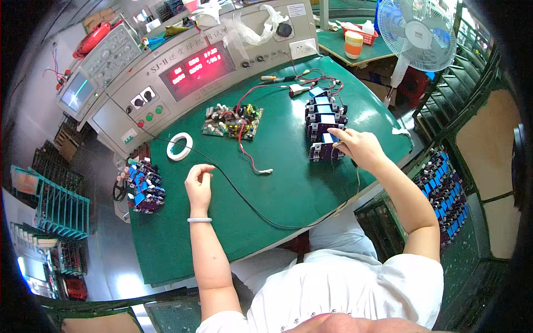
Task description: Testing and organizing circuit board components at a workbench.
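My right hand [360, 149] is at the nearest circuit module [320, 152] of a row on the green table. Its fingers are pinched around the end of a thin cable [250, 206], which loops across the table from the grey test console; the tip is hidden by my fingers. Behind that module stand several more modules [322, 110], dark boards with blue-topped parts. My left hand [199, 180] rests over the left part of the table, loosely bent and holding nothing, with thumb and forefinger apart. Near it lies a white tape roll [172, 153].
A bare circuit board [233, 121] with red wires lies before the test console [119, 105] and its lit red display. More modules [145, 186] stand at the left edge, others [444, 191] below right. A fan [417, 34] and an orange-white cup [353, 45] are at the far right.
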Available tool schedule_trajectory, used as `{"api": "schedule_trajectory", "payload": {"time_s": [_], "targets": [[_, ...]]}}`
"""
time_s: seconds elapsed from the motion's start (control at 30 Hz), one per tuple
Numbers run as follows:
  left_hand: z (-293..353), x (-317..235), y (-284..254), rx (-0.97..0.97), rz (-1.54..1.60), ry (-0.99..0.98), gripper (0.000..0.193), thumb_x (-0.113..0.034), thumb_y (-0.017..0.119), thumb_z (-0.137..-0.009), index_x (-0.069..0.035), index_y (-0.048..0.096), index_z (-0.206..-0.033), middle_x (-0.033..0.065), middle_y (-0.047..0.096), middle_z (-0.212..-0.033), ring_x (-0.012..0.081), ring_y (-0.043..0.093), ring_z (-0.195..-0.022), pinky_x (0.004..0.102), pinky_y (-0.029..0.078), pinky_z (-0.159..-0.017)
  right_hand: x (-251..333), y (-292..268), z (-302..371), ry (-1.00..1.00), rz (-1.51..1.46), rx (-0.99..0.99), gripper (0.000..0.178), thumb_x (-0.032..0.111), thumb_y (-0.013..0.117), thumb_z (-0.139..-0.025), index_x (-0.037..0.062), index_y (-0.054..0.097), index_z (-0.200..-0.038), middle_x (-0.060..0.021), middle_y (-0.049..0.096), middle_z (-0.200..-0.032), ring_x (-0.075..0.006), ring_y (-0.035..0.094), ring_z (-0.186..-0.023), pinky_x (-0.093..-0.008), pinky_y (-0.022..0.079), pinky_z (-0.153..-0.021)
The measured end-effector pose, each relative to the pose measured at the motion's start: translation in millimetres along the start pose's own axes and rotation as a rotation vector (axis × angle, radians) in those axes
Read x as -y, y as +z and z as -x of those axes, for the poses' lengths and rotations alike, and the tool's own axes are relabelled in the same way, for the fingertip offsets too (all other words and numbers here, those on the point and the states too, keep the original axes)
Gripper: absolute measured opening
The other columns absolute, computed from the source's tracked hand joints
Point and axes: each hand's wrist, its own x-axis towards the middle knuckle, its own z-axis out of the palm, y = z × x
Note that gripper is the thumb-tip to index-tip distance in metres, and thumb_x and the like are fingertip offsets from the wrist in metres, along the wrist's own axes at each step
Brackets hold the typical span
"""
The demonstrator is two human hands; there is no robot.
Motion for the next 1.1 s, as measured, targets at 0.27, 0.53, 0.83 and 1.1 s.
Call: {"api": "schedule_trajectory", "payload": {"time_s": [0.27,0.53,0.83,1.1], "targets": [[-2,-2,-1,-0.023,-0.043,0.017,0.015,0.008,0.053,-0.084,0.003,0.067,-0.087,0.0064,0.065,-0.086,0.0131,0.060,-0.072,0.0251,0.049,-0.066,29,1,15,0.203,0.293,0.092,0.076,0.041,0.070,-0.080,0.0235,0.039,-0.147,-0.0098,0.061,-0.102,-0.0231,0.065,-0.060,-0.0335,0.050,-0.049],[5,5,-8,-0.163,0.072,0.074,0.018,0.010,0.053,-0.082,0.001,0.068,-0.087,0.0086,0.066,-0.093,0.0167,0.064,-0.083,0.0269,0.054,-0.072,14,37,2,0.205,0.318,-0.063,0.063,0.034,0.074,-0.078,0.0258,0.049,-0.135,-0.0082,0.059,-0.099,-0.0256,0.066,-0.064,-0.0363,0.052,-0.052],[49,-30,-85,-0.515,-0.425,0.066,0.022,0.004,0.060,-0.082,-0.003,0.065,-0.102,0.0121,0.061,-0.108,0.0235,0.062,-0.097,0.0322,0.051,-0.079,12,24,11,0.332,0.258,-0.166,0.078,0.038,0.077,-0.075,0.0191,0.039,-0.141,-0.0094,0.059,-0.125,-0.0305,0.069,-0.076,-0.0362,0.054,-0.054],[77,22,-169,-0.271,-1.061,0.016,0.066,-0.029,0.070,-0.086,-0.003,0.043,-0.140,0.0172,0.047,-0.138,0.0362,0.044,-0.128,0.0461,0.035,-0.108,81,-9,8,-0.012,-0.113,-0.377,0.045,0.024,0.077,-0.083,0.0071,0.058,-0.120,-0.0107,0.062,-0.119,-0.0289,0.067,-0.073,-0.0337,0.053,-0.056]]}}
